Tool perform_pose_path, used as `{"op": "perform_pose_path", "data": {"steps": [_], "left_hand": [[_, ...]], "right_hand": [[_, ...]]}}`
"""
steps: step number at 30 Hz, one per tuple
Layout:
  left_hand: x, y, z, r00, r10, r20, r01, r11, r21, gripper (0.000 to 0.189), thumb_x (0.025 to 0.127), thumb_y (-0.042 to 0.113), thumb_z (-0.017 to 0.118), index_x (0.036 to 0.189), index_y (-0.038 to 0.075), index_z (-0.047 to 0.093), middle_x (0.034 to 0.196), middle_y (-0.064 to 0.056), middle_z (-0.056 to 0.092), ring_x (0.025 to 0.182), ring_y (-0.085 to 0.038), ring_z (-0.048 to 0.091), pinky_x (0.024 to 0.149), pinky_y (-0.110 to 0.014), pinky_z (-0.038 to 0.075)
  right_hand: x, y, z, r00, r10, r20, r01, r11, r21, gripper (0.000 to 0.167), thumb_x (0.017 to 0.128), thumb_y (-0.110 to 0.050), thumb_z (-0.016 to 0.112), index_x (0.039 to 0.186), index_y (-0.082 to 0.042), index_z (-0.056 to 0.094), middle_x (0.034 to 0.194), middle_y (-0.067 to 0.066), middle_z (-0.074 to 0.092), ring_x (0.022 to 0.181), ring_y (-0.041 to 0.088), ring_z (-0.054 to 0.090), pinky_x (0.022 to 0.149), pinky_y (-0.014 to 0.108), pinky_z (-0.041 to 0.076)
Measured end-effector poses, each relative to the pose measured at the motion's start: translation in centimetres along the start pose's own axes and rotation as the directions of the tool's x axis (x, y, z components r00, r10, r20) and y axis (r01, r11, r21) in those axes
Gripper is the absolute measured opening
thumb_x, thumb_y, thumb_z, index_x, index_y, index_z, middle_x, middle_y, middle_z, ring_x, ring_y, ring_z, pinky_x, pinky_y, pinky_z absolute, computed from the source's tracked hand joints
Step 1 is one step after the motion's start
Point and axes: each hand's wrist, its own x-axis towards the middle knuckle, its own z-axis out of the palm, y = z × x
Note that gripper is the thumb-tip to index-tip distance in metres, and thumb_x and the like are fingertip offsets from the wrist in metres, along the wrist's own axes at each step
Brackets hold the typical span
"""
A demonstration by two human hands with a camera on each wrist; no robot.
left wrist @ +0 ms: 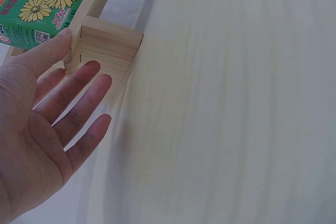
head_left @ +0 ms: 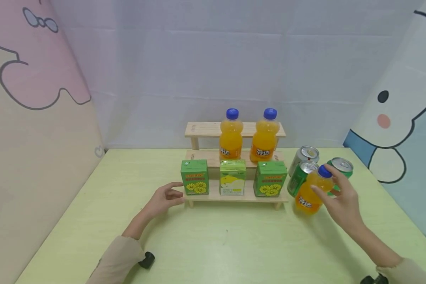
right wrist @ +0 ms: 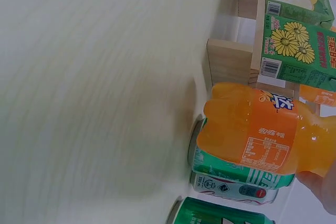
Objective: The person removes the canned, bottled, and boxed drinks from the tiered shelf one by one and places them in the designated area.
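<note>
My right hand (head_left: 344,203) pinches an orange soda bottle (head_left: 309,195) near its blue cap, with the bottle tilted and in front of the cans. In the right wrist view the bottle (right wrist: 252,129) overlaps a green can, and only a bit of the hand (right wrist: 329,187) shows. My left hand (head_left: 165,199) is at the left end of a wooden three-step rack (head_left: 234,198). Its thumb tip is right at the lowest step's edge, the other fingers loosely extended (left wrist: 79,95). Three juice cartons stand on that step, the nearest a green carton (head_left: 195,177) with yellow flowers.
Two more orange soda bottles (head_left: 230,138) stand on the rack's middle step. Right of the rack are a silver can (head_left: 303,157), a green can (head_left: 298,179) and another green can (head_left: 342,165). A pale cloth wall (head_left: 198,71) rises behind the table (head_left: 213,240).
</note>
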Motion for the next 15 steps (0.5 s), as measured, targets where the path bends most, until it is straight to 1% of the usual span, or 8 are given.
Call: {"op": "perform_pose_path", "data": {"steps": [2,4,7,9,10,12,14,15], "left_hand": [[0.0,0.0,0.0,1.000,0.001,0.001,-0.001,1.000,-0.003,0.051,0.084,0.007,0.064,0.129,-0.005,0.042,0.105,-0.024,0.062,0.099,-0.033,0.060,0.086,-0.041,0.047],[-0.1,0.0,0.0,1.000,0.000,0.002,0.000,1.000,-0.007,0.051,0.084,0.007,0.064,0.129,-0.005,0.042,0.105,-0.024,0.062,0.099,-0.033,0.060,0.086,-0.042,0.047],[-0.1,0.0,0.1,1.000,-0.002,0.003,0.002,1.000,-0.009,0.051,0.084,0.007,0.064,0.129,-0.005,0.042,0.105,-0.024,0.063,0.099,-0.033,0.060,0.087,-0.042,0.046],[-0.1,0.1,0.1,1.000,-0.006,0.002,0.006,1.000,-0.010,0.051,0.084,0.007,0.064,0.129,-0.004,0.042,0.105,-0.024,0.062,0.099,-0.033,0.060,0.087,-0.042,0.046],[-0.1,0.1,0.1,1.000,-0.008,0.001,0.008,1.000,-0.011,0.051,0.084,0.008,0.064,0.129,-0.004,0.042,0.105,-0.024,0.062,0.099,-0.032,0.060,0.087,-0.042,0.046],[-0.1,0.1,0.1,1.000,-0.012,-0.003,0.012,1.000,-0.004,0.052,0.084,0.008,0.064,0.129,-0.004,0.042,0.105,-0.023,0.063,0.099,-0.032,0.060,0.087,-0.043,0.046],[-0.1,0.1,0.1,1.000,-0.014,-0.003,0.014,1.000,0.004,0.052,0.084,0.009,0.064,0.130,-0.003,0.042,0.105,-0.022,0.063,0.099,-0.031,0.060,0.088,-0.044,0.045],[-0.1,0.1,0.1,1.000,-0.015,-0.004,0.015,1.000,0.004,0.052,0.084,0.009,0.064,0.130,-0.003,0.042,0.106,-0.022,0.063,0.100,-0.031,0.060,0.088,-0.045,0.044]], "right_hand": [[-0.2,0.2,0.3,1.000,0.005,0.006,-0.005,1.000,-0.003,0.067,0.070,0.012,0.071,0.130,-0.002,0.046,0.117,-0.029,0.041,0.094,-0.009,0.044,0.069,0.001,0.039],[-0.5,0.4,0.5,1.000,0.010,0.013,-0.010,1.000,-0.010,0.066,0.070,0.010,0.072,0.130,-0.002,0.046,0.118,-0.022,0.044,0.095,-0.011,0.043,0.070,0.000,0.038],[-0.6,0.4,0.8,0.999,0.023,0.028,-0.023,1.000,-0.011,0.066,0.071,0.009,0.072,0.130,-0.002,0.045,0.121,0.000,0.052,0.099,-0.014,0.041,0.071,0.000,0.037],[-0.7,0.2,0.9,0.999,0.032,0.035,-0.031,0.999,-0.012,0.066,0.071,0.009,0.072,0.131,-0.002,0.044,0.121,0.015,0.051,0.101,-0.016,0.039,0.072,-0.001,0.036],[-0.7,0.2,1.0,0.999,0.035,0.038,-0.035,0.999,-0.011,0.066,0.071,0.009,0.072,0.131,-0.001,0.044,0.121,0.019,0.050,0.102,-0.016,0.038,0.072,-0.001,0.036],[-0.6,0.1,1.1,0.999,0.037,0.036,-0.037,0.999,-0.008,0.067,0.071,0.009,0.072,0.131,-0.001,0.044,0.121,0.022,0.050,0.103,-0.017,0.037,0.072,-0.001,0.035],[-0.6,0.1,1.2,0.999,0.029,0.027,-0.029,1.000,-0.007,0.068,0.070,0.011,0.072,0.131,-0.001,0.045,0.122,0.019,0.050,0.103,-0.017,0.038,0.072,-0.001,0.036],[-0.6,0.1,1.3,1.000,0.023,0.021,-0.023,1.000,-0.007,0.068,0.069,0.011,0.072,0.130,-0.001,0.045,0.123,0.014,0.051,0.104,-0.017,0.038,0.072,-0.001,0.036]]}}
